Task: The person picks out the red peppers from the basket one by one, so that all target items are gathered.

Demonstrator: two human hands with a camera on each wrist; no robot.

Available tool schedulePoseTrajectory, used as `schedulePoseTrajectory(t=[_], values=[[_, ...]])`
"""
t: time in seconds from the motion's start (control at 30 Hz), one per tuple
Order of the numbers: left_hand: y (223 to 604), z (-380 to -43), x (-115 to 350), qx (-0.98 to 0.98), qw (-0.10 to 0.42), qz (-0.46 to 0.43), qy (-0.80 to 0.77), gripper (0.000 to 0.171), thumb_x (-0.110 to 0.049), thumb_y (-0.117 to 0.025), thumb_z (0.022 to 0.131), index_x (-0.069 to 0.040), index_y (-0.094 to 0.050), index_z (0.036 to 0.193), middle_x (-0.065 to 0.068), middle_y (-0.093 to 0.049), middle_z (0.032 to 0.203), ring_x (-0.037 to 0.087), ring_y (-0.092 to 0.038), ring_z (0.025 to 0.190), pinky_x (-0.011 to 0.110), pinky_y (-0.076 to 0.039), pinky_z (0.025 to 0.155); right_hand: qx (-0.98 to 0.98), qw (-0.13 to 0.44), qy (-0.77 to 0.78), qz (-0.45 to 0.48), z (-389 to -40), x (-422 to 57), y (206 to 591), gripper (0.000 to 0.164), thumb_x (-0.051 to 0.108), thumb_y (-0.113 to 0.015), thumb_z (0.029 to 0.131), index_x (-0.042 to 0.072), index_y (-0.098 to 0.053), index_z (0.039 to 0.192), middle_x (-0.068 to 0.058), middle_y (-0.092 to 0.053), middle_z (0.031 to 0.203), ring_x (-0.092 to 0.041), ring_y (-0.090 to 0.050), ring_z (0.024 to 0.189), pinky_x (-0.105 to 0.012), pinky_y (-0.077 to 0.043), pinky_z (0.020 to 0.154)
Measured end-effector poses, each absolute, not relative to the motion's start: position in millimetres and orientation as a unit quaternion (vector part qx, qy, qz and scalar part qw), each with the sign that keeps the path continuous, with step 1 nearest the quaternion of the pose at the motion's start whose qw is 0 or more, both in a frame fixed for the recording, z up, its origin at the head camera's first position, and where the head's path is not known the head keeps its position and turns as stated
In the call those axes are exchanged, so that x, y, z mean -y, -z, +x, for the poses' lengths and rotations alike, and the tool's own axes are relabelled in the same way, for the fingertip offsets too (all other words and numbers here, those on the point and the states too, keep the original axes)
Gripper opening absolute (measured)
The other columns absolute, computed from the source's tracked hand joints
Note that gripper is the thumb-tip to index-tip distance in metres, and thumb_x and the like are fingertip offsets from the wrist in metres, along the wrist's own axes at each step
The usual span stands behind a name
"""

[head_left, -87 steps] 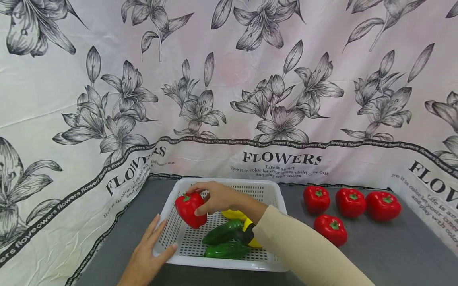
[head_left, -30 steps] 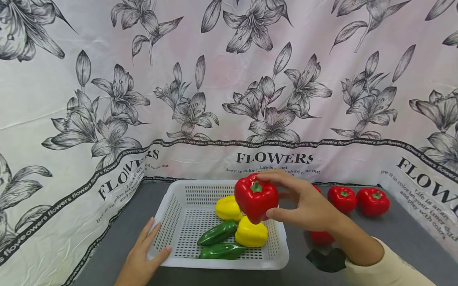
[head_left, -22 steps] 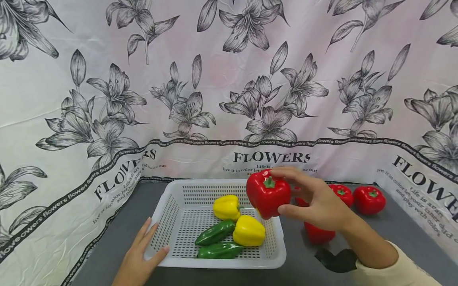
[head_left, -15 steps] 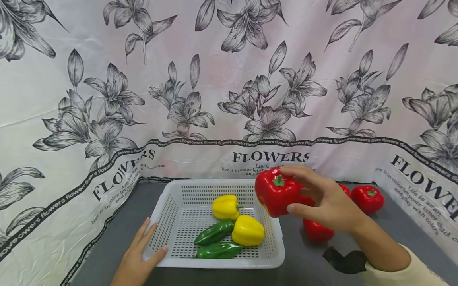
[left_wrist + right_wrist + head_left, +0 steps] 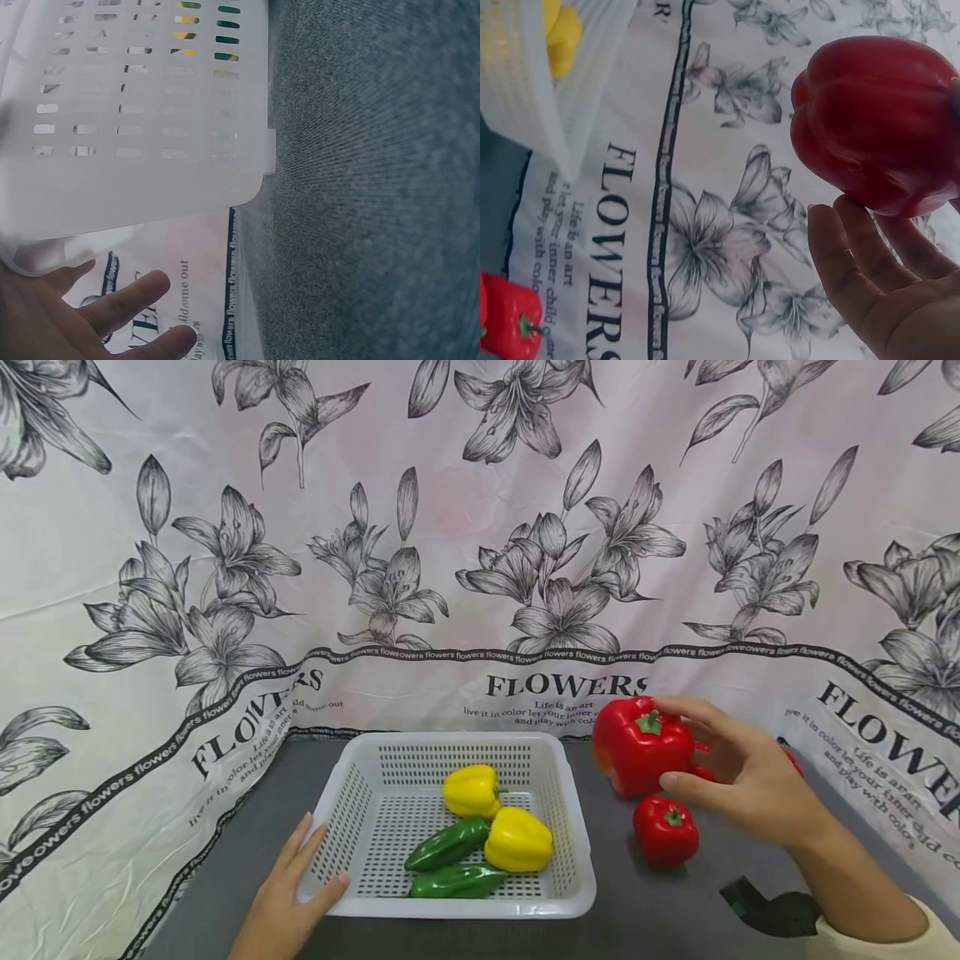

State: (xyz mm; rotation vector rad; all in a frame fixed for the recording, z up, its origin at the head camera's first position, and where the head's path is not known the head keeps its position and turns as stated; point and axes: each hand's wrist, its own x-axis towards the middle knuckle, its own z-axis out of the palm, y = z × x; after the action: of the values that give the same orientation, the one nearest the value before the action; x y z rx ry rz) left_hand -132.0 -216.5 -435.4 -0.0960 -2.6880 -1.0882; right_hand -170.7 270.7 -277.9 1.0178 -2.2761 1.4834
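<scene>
My right hand holds a red bell pepper by thumb and fingers, raised above the table to the right of the white plastic basket. The same pepper shows large in the right wrist view, with the fingertips against its side. At the basket's left side rests my left hand, its fingers fairly straight and spread along the rim. Inside the basket lie two yellow bell peppers and two long green peppers.
One red bell pepper stands on the grey table below the held one. More red peppers behind my right hand are mostly hidden; an edge of one red pepper shows. A flower-printed cloth hangs behind.
My right hand has lifted the red bell pepper from over the basket's left part and carried it rightward, past the basket's right rim. My left hand has stayed at the basket's left side.
</scene>
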Motion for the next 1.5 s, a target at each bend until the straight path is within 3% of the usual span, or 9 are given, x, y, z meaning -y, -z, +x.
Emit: schedulePoseTrajectory(t=[0.27,0.67,0.93,1.23,1.4,1.5], values=[[435,-131,217,0.919,0.133,-0.039,0.369,0.073,-0.040,-0.069,0.089,-0.008,-0.039,0.148,0.005,-0.018,0.158,0.043,-0.025,0.137,0.070,-0.027,0.095,0.794,0.135,-0.510,0.303,-169,-293,289,0.073,-0.018,-0.065,0.081,0.003,-0.039,0.146,-0.011,-0.046,0.138,-0.014,-0.056,0.116,-0.028,-0.053,0.079],[435,-131,216,0.920,0.130,-0.040,0.368,0.073,-0.040,-0.068,0.089,-0.007,-0.039,0.148,0.006,-0.018,0.158,0.043,-0.024,0.137,0.070,-0.027,0.095,0.841,0.183,-0.470,0.197,-165,-330,315,0.075,-0.010,-0.071,0.082,0.010,-0.040,0.147,-0.001,-0.048,0.134,-0.003,-0.056,0.109,-0.017,-0.050,0.078],[434,-132,215,0.923,0.118,-0.031,0.365,0.074,-0.043,-0.067,0.090,-0.008,-0.038,0.149,0.006,-0.017,0.158,0.043,-0.023,0.137,0.070,-0.026,0.096,0.843,0.195,-0.468,0.177,-170,-347,330,0.083,-0.012,-0.071,0.080,0.011,-0.034,0.150,-0.004,-0.037,0.144,-0.001,-0.046,0.118,-0.011,-0.044,0.083],[435,-131,216,0.924,0.122,-0.034,0.361,0.074,-0.042,-0.068,0.090,-0.007,-0.038,0.148,0.007,-0.018,0.158,0.043,-0.024,0.137,0.070,-0.027,0.095,0.857,0.199,-0.455,0.139,-175,-368,351,0.087,-0.007,-0.070,0.084,0.016,-0.024,0.154,-0.005,-0.027,0.154,-0.015,-0.030,0.138,-0.006,-0.038,0.085],[436,-132,216,0.925,0.134,-0.038,0.354,0.074,-0.042,-0.068,0.089,-0.008,-0.039,0.148,0.009,-0.019,0.157,0.044,-0.026,0.136,0.069,-0.028,0.095,0.864,0.187,-0.453,0.117,-177,-381,365,0.089,-0.002,-0.069,0.087,0.018,-0.017,0.156,-0.006,-0.018,0.158,-0.017,-0.024,0.141,-0.005,-0.039,0.082],[436,-132,217,0.925,0.143,-0.042,0.351,0.073,-0.040,-0.069,0.089,-0.007,-0.041,0.147,0.009,-0.021,0.157,0.043,-0.028,0.135,0.069,-0.029,0.094,0.861,0.175,-0.464,0.111,-180,-387,376,0.089,-0.001,-0.070,0.087,0.019,-0.017,0.156,-0.005,-0.017,0.158,-0.015,-0.027,0.139,-0.007,-0.042,0.080]])
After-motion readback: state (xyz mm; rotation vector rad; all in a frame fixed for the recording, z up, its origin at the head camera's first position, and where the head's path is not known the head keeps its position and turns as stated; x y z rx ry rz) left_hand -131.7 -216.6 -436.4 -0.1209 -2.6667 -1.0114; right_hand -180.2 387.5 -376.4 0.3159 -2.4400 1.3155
